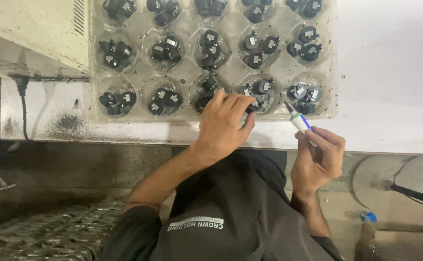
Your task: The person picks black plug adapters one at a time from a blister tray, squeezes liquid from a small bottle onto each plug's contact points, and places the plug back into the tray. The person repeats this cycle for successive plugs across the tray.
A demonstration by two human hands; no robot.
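Note:
A clear plastic tray [187, 77] with round cups lies on a white worktop [390, 63]; each cup holds a few small black parts with grey faces. My left hand [223, 125] reaches over the tray's near edge, fingers curled on a black part [255, 104] in a front-row cup. My right hand [318, 162] is held just off the tray's near right corner, gripping a pen-like tool [298, 120] with a white, green and blue body, its dark tip pointing up-left toward the tray.
A beige machine housing [32, 29] with a vent sits at the upper left. A black cable [24, 111] hangs down the bench front. Stacked trays [42, 232] lie at lower left. A bottle with a blue cap [367, 232] stands at lower right beside a black hose [417, 195].

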